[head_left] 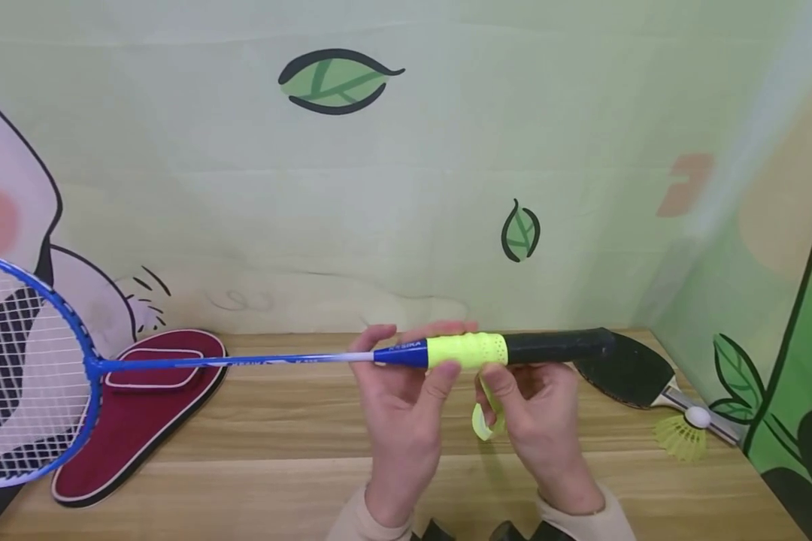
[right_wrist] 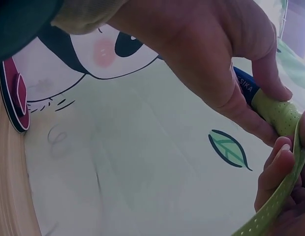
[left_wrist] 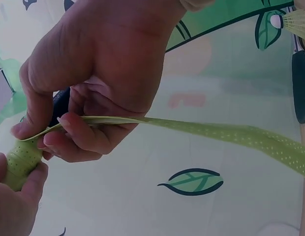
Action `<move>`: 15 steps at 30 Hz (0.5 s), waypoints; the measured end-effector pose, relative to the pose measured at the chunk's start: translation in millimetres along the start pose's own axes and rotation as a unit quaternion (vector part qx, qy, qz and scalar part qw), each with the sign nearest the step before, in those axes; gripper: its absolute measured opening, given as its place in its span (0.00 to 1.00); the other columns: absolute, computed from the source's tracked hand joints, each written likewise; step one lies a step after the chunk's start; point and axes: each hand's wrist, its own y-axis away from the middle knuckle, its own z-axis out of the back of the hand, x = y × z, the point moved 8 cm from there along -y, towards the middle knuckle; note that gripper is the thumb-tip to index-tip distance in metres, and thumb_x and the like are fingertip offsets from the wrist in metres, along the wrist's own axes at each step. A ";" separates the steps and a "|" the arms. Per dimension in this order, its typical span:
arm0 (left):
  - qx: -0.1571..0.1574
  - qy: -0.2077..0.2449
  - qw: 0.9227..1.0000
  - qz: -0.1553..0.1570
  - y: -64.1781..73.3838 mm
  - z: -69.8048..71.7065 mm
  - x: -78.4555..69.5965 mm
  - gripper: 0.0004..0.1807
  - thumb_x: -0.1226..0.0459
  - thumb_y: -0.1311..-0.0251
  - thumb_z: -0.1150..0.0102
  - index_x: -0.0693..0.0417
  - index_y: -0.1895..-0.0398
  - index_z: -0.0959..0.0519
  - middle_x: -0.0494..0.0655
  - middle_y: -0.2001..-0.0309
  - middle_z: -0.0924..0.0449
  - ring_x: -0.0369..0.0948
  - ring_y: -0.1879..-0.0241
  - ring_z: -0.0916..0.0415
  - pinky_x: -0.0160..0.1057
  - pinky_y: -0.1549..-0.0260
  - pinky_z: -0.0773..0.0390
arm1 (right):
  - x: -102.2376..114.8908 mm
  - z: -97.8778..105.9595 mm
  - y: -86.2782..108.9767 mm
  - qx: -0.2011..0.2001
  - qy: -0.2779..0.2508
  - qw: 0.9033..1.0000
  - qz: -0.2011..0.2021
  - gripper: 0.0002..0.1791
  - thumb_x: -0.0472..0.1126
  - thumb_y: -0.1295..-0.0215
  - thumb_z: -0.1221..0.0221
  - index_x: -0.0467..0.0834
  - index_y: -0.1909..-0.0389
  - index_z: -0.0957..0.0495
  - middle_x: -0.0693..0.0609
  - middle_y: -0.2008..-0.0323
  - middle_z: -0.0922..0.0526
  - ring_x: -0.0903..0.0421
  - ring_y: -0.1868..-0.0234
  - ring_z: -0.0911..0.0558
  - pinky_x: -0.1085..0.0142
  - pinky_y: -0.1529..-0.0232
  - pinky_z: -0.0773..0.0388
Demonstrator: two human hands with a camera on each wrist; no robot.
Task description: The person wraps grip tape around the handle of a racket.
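Observation:
A badminton racket [head_left: 264,361] with a blue frame lies level across the head view, its strung head at the left. Yellow-green perforated grip tape [head_left: 467,350] is wound round the handle between the blue cone and the bare black part [head_left: 555,346]. My left hand [head_left: 402,421] holds the handle at the wound section, thumb in front and fingers behind. Just right of it, my right hand [head_left: 544,424] pinches the tape where it leaves the handle. In the left wrist view, the tape's loose length [left_wrist: 216,132] trails away from the right hand's fingers.
On the wooden table [head_left: 277,481], a maroon paddle-shaped case [head_left: 156,421] lies at the left, partly behind the racket head. A black table tennis paddle [head_left: 625,368] and a yellow shuttlecock [head_left: 683,436] lie at the right. A backdrop printed with leaves [head_left: 341,81] stands behind.

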 end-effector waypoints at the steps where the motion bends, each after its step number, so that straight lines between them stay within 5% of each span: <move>1: -0.003 -0.008 1.000 -0.002 -0.2 0.9 -0.3 0.28 0.80 0.37 0.47 0.56 0.43 0.49 0.66 0.52 0.22 0.60 0.51 0.21 0.46 0.48 0.21 | -0.1 -0.4 0.1 0.002 0.003 1.000 0.003 0.05 0.29 0.34 0.41 0.28 0.64 0.25 0.46 0.82 0.24 0.57 0.86 0.27 0.66 0.93 0.31; 15: -0.036 -0.019 0.999 0.000 0.3 5.5 -2.5 0.28 0.76 0.40 0.41 0.57 0.44 0.46 0.61 0.54 0.19 0.57 0.54 0.18 0.56 0.49 0.21 | -1.4 -1.0 1.6 0.002 0.033 0.999 -0.012 0.10 0.28 0.36 0.40 0.24 0.57 0.25 0.45 0.76 0.17 0.55 0.81 0.18 0.61 0.85 0.19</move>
